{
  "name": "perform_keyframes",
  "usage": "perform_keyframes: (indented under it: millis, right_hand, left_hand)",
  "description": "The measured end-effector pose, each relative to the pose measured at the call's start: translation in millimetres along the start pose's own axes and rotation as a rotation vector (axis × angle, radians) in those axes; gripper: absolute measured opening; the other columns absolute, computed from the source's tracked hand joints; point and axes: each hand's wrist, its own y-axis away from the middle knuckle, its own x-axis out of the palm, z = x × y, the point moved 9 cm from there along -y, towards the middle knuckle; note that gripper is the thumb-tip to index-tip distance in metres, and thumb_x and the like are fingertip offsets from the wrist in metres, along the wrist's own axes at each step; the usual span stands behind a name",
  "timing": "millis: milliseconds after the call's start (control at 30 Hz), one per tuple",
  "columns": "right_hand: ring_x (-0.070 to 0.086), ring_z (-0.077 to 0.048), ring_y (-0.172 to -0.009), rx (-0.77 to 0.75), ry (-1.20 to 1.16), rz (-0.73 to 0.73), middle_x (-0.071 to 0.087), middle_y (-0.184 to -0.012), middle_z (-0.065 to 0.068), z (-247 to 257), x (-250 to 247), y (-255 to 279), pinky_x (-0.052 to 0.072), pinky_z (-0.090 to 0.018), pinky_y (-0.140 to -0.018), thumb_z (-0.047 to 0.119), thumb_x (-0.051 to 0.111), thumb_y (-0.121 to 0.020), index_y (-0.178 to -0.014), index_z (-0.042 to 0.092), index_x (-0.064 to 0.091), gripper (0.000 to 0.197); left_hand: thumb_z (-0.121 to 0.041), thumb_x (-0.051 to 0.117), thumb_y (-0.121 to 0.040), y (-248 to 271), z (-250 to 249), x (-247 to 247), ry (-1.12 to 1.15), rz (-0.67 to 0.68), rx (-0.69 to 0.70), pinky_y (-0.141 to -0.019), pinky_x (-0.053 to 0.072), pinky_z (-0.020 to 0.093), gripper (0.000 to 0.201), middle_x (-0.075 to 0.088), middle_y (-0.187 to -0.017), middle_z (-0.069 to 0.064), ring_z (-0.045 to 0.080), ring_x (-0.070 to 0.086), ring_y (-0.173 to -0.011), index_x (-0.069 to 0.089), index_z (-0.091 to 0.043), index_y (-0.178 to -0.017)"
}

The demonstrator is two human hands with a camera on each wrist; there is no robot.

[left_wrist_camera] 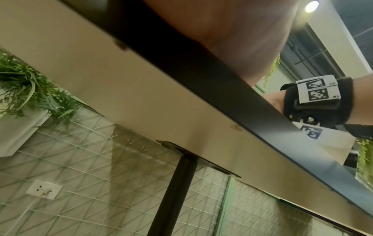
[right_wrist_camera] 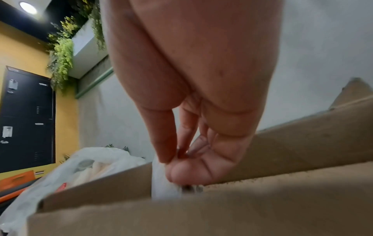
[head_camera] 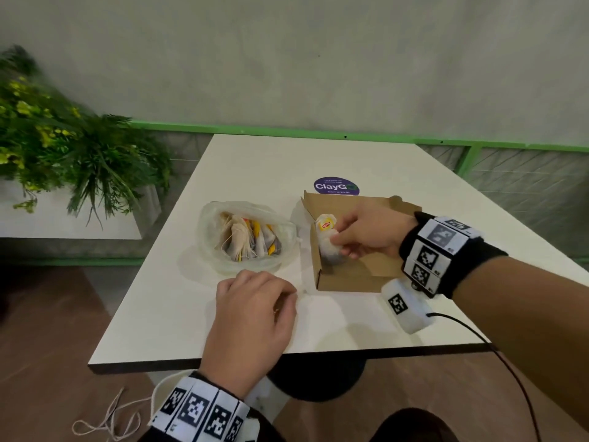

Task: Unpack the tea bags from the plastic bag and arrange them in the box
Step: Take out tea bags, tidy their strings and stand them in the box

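Placing step: right hand (head_camera: 371,229) pinching 1 white paper tea bag with yellow tag (head_camera: 328,239), lowering into open brown cardboard box (head_camera: 350,275) at left wall. Left hand (head_camera: 255,301) loosely curled, empty, resting on white counter (head_camera: 255,161). Crumpled clear plastic bag (head_camera: 210,247) of tea bags at 9 o'clock of box. Next, likely: release flat, reach back.

White tea bag (head_camera: 328,247) upright inside open brown box (head_camera: 350,275), more in crumpled plastic bag (head_camera: 220,256) beside it

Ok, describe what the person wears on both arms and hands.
Both hands are bare. The left hand has a band of white square tiles printed with black coded patterns at the wrist. The right hand has a black wrist strap carrying similar tiles, plus a white block with one pattern and a thin dark cable.
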Motion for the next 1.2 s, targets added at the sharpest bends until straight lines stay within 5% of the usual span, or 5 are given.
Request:
perform_keyframes:
  millis: [167,767,900,1000,1200]
  right_hand:
    - [0.066,-0.019,-0.057,0.001,0.017,-0.113,0.067,-0.073,-0.014,-1,-5,-3,0.061,-0.036,-0.07,0.0,0.072,-0.087,-0.087,0.008,0.06,0.014]
    - [0.057,-0.02,-0.044,0.146,0.448,-0.017,0.061,-0.06,-0.011,-6,14,10,0.051,-0.027,-0.051,0.013,0.071,-0.089,-0.08,0.003,0.061,0.017]
    - [0.066,-0.025,-0.055,-0.07,0.57,-0.145,0.07,-0.067,-0.01,32,1,34,0.058,-0.032,-0.06,0.018,0.066,-0.086,-0.082,0.001,0.069,0.018]
    - [0.065,-0.029,-0.057,-0.297,0.277,-0.12,0.063,-0.065,-0.001,60,15,72,0.053,-0.034,-0.046,0.019,0.07,-0.086,-0.09,0.011,0.069,0.009]
    - [0.049,-0.004,-0.05,-0.413,0.125,0.033,0.054,-0.059,0.012,40,71,101,0.038,-0.017,-0.043,0.023,0.073,-0.09,-0.087,0.013,0.072,0.011]
  left_hand:
    - [-0.035,0.06,-0.093,0,9,-13,0.225,-0.139,-0.041,-0.082,0.046,0.04,0.011,0.063,-0.094,-0.021,0.009,0.056,-0.095,0.071,-0.031,-0.094]
    - [-0.036,0.064,-0.091,2,27,-19,0.494,-0.205,-0.176,-0.079,0.056,0.039,0.011,0.069,-0.088,-0.013,0.008,0.067,-0.088,0.075,-0.034,-0.095]
    - [-0.034,0.065,-0.09,2,30,-16,0.591,-0.167,-0.198,-0.08,0.057,0.038,0.01,0.072,-0.092,-0.009,0.012,0.069,-0.092,0.075,-0.034,-0.095]
    - [-0.03,0.066,-0.09,1,29,-16,0.661,-0.139,-0.193,-0.08,0.055,0.031,0.01,0.073,-0.092,-0.007,0.014,0.07,-0.092,0.074,-0.034,-0.095]
    - [-0.026,0.069,-0.089,0,18,-20,0.723,-0.114,-0.154,-0.076,0.052,0.02,0.01,0.075,-0.09,-0.009,0.012,0.072,-0.089,0.074,-0.033,-0.095]
